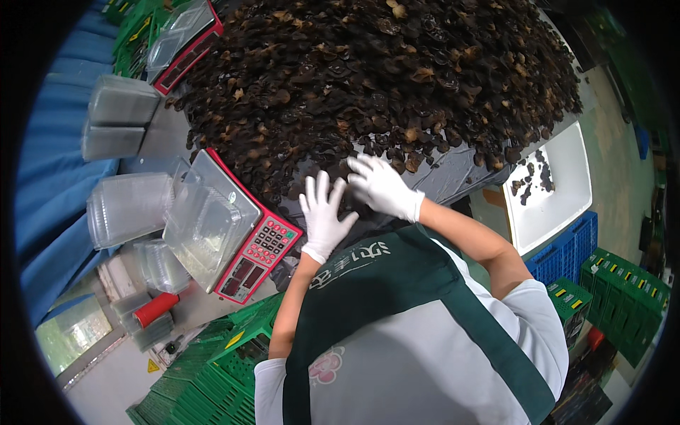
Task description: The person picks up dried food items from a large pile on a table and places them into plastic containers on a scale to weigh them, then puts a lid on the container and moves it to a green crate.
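Note:
A large heap of dark wood ear mushrooms (372, 79) covers the table in front of me. Both my hands wear white gloves at the heap's near edge. My left hand (325, 215) lies palm down with its fingers spread, close to the loose mushrooms, and nothing shows in its grasp. Beside it, slightly farther out, my right hand (383, 187) reaches over the dark edge pieces. Its fingers are apart and a little blurred; what lies beneath its palm is hidden. Left of my hands stands a red digital scale (257, 255) with a clear plastic clamshell container (210, 218) on its pan.
Stacked clear containers (130, 210) and a red roll (156, 309) sit to the left. A second red scale (186, 53) stands farther back. At the right is a white bin (566, 204) holding some mushroom pieces. Green crates (212, 382) are stacked below left, more green crates (624, 303) at right.

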Action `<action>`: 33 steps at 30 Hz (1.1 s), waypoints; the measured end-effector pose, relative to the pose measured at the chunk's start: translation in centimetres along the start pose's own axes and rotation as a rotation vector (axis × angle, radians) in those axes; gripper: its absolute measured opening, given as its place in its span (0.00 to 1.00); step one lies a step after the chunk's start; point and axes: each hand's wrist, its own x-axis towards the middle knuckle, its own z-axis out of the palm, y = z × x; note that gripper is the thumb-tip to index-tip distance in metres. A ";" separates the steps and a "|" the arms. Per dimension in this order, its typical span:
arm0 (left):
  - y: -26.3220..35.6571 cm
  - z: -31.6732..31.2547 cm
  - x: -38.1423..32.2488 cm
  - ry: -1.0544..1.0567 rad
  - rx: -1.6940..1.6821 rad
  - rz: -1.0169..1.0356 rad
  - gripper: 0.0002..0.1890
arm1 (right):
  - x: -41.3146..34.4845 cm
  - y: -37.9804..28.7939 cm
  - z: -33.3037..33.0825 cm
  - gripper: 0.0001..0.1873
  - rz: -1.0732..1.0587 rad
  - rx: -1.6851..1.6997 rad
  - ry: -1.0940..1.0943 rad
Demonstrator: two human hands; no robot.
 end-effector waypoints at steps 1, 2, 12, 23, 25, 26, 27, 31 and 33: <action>0.2 0.4 -1.0 -0.008 0.011 0.073 0.41 | -1.2 -0.6 0.2 0.18 -0.030 0.022 -0.054; -0.4 1.1 -1.8 -0.013 -0.012 0.137 0.39 | -2.3 -0.7 0.0 0.16 -0.045 0.007 -0.048; -1.5 0.4 1.5 0.465 -0.175 0.264 0.17 | -3.6 3.1 -3.9 0.10 0.181 -0.098 0.222; -3.5 -2.0 10.6 0.145 0.029 -0.214 0.39 | 8.8 5.5 -2.9 0.32 0.314 -0.302 0.091; -2.6 -1.3 8.8 0.114 -0.048 -0.076 0.34 | 6.0 4.1 -2.2 0.30 0.253 -0.194 0.025; -2.1 -0.9 7.4 0.145 -0.072 0.051 0.29 | 4.2 3.3 -2.2 0.27 0.226 -0.144 0.033; -1.6 -0.3 6.0 0.199 -0.066 0.196 0.27 | 2.4 2.9 -2.4 0.25 0.204 -0.097 0.039; -0.4 0.1 1.5 0.096 -0.048 0.341 0.21 | -3.2 1.7 -3.0 0.15 0.192 -0.006 0.012; -0.5 -0.3 0.5 0.107 -0.077 0.379 0.17 | -4.2 1.7 -3.5 0.14 0.234 0.039 0.042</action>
